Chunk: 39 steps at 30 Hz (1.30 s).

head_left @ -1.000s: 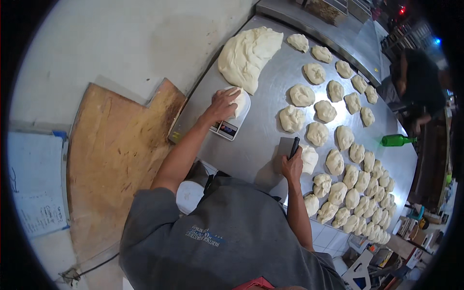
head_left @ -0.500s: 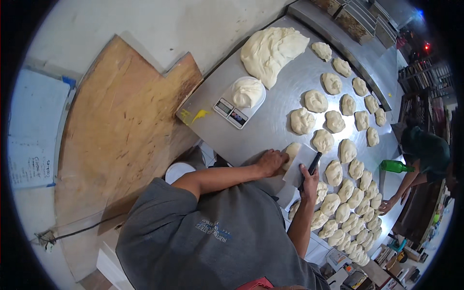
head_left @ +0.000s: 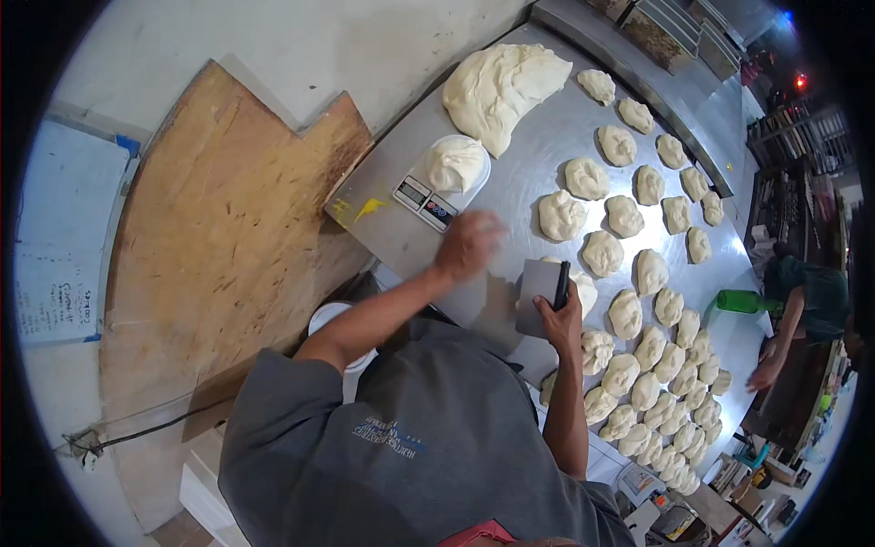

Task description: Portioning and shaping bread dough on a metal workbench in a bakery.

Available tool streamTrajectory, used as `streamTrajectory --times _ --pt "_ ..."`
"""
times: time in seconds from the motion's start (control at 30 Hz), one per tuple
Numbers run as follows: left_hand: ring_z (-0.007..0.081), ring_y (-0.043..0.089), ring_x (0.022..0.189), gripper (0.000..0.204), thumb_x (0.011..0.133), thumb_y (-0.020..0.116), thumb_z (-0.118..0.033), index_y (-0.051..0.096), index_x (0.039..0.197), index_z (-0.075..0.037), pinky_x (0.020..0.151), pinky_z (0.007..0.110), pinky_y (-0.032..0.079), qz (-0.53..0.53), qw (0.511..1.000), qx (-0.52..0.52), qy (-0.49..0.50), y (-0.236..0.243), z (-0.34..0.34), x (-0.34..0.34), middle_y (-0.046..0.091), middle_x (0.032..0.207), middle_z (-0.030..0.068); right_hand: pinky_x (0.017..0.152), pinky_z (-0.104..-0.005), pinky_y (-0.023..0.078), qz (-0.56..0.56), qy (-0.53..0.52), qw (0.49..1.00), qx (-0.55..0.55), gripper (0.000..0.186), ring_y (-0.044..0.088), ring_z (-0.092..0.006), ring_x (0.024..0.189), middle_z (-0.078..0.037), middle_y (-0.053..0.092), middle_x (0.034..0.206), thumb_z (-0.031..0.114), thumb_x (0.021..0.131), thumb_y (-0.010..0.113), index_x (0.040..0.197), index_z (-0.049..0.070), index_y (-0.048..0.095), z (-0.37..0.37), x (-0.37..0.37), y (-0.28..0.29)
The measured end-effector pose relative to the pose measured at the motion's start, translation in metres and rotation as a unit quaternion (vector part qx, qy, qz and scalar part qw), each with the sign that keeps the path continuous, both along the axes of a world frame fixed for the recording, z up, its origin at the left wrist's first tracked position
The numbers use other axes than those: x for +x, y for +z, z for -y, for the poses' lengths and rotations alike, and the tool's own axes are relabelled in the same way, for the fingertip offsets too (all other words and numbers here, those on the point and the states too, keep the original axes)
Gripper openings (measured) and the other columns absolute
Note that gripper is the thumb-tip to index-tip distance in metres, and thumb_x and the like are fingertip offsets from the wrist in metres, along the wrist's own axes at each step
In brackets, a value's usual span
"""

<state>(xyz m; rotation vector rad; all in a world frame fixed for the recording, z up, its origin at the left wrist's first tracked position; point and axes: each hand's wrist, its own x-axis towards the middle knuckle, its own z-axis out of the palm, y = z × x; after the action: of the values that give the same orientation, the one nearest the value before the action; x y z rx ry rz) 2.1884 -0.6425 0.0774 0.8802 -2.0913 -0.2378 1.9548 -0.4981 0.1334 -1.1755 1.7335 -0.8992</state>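
My right hand [head_left: 561, 319] is closed on the black handle of a dough scraper [head_left: 536, 294], its flat metal blade just above the steel table. A dough piece [head_left: 583, 290] lies beside the blade, partly hidden by it. My left hand [head_left: 470, 244] is over the table just below a small digital kitchen scale [head_left: 428, 202]; motion smears its fingers and I make out nothing held. On the scale's white plate sits a lump of dough [head_left: 454, 164]. Beyond it lies a large slab of dough [head_left: 499, 89].
Several portioned dough pieces [head_left: 586, 179] spread across the steel table [head_left: 483, 290], packed closely at the lower right. A green bottle [head_left: 740, 301] lies at the right edge, near a co-worker's hand [head_left: 767, 365]. A wooden board [head_left: 219, 237] is at the left.
My left hand has left the dough piece by the blade and moved up toward the scale. The scraper has turned and shifted slightly left. The co-worker's hand has moved rightward.
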Motion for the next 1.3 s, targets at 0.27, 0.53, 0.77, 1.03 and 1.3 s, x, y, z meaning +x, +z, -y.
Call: streamTrajectory --times 0.27,0.53,0.77,1.03,1.3 --pt "0.0271 0.065 0.096 0.024 0.084 0.075 -0.018 0.082 0.106 -0.014 0.088 0.040 0.050 0.109 0.994 0.006 0.030 0.026 0.100 0.061 0.073 0.103 0.0045 0.077 -0.0386 0.052 0.017 0.011 0.996 -0.083 0.049 0.061 -0.0265 0.082 -0.018 0.069 0.101 0.011 0.086 0.075 0.129 -0.002 0.058 0.099 0.055 -0.013" --pt "0.0255 0.065 0.063 0.024 0.088 0.078 -0.016 0.080 0.109 -0.004 0.064 0.038 0.051 -0.064 0.968 0.222 0.098 0.018 0.075 0.059 0.076 0.084 0.0126 0.081 -0.0408 0.054 -0.018 -0.027 0.996 -0.089 0.056 0.066 -0.0290 0.087 -0.018 0.070 0.104 0.016 0.084 0.077 0.133 0.001 0.055 0.152 0.112 -0.046" --pt "0.0293 0.070 0.077 0.021 0.090 0.073 -0.009 0.078 0.109 0.000 0.072 0.038 0.054 -0.061 0.968 0.234 0.071 0.053 0.063 0.046 0.077 0.096 0.0146 0.077 -0.0403 0.052 0.042 -0.084 0.978 -0.187 0.055 0.061 -0.0276 0.081 -0.016 0.066 0.099 0.017 0.083 0.077 0.130 0.000 0.053 0.160 0.126 -0.068" --pt "0.0164 0.069 0.086 0.021 0.094 0.072 -0.004 0.074 0.113 0.003 0.080 0.027 0.055 -0.315 0.836 0.427 -0.138 0.092 0.007 -0.010 0.077 0.107 0.0095 0.074 -0.0383 0.051 0.075 -0.069 0.968 -0.230 0.055 0.059 -0.0231 0.079 -0.012 0.065 0.095 0.016 0.082 0.082 0.127 -0.002 0.055 0.169 0.082 -0.067" --pt "0.0224 0.070 0.094 0.031 0.088 0.075 -0.005 0.073 0.119 0.001 0.087 0.031 0.055 -0.098 0.883 0.393 -0.237 0.029 -0.042 -0.055 0.074 0.114 0.0112 0.075 -0.0331 0.056 0.040 -0.259 0.953 -0.153 0.050 0.067 -0.0221 0.083 -0.017 0.070 0.106 0.012 0.085 0.081 0.128 0.000 0.059 0.069 -0.031 0.007"
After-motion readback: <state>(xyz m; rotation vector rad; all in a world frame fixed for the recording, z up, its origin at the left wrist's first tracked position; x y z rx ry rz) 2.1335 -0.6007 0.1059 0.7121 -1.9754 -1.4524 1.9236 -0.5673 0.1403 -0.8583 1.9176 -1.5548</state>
